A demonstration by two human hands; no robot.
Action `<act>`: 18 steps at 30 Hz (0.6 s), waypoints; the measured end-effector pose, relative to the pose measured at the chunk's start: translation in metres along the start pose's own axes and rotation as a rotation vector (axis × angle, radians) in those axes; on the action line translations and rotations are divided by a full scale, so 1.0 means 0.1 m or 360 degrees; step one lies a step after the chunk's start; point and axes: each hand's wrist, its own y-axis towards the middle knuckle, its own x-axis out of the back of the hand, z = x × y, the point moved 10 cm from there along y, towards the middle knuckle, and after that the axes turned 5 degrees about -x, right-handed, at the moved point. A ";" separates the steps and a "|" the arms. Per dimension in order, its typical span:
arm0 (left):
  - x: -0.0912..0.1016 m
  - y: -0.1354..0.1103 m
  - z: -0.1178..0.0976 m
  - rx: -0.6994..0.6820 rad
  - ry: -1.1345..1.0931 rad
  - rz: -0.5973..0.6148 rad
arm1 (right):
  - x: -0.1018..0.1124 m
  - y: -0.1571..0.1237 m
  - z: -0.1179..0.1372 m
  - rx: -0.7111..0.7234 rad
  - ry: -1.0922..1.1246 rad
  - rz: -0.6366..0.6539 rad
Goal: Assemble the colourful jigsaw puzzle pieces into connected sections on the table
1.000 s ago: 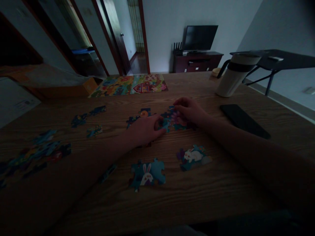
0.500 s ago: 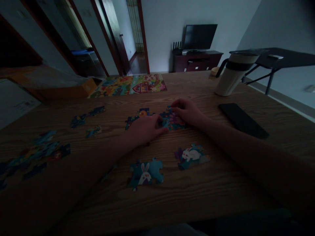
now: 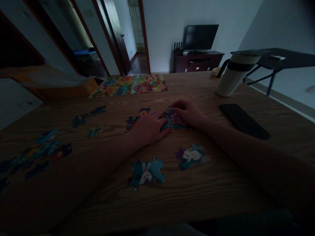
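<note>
My left hand lies low over a partly joined jigsaw section, its fingertips on the section's lower edge and a dark piece beside the hand. My right hand curls over the section's upper side, fingertips on the blue and purple pieces. Part of the section is hidden under my hands. Nearer me lie two joined sections, one with a white rabbit's face and one with a white rabbit. Loose dark pieces are spread to the left on the wooden table.
A colourful farm picture card lies at the far edge. To the right stand a tilted cream flask and a black phone. A cardboard box sits at far left, with a low dark table beyond the flask.
My left hand has flattened and stretched its fingers across the pieces, moving slightly right. My right hand stays on the section, and the view has shifted slightly.
</note>
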 end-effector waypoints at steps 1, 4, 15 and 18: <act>0.01 0.00 -0.03 -0.0041 0.0040 -0.0020 | 0.00 0.00 -0.01 -0.0010 -0.0001 0.0000; 0.01 -0.01 -0.05 -0.0070 0.0037 -0.0019 | 0.01 -0.01 0.02 0.0032 -0.0012 -0.0025; 0.04 0.02 -0.14 -0.0176 0.0239 0.0001 | 0.00 -0.03 0.06 0.0037 -0.0019 -0.0033; 0.05 0.01 -0.12 -0.0155 0.0156 0.0001 | -0.01 -0.02 0.05 0.0061 -0.0026 -0.0011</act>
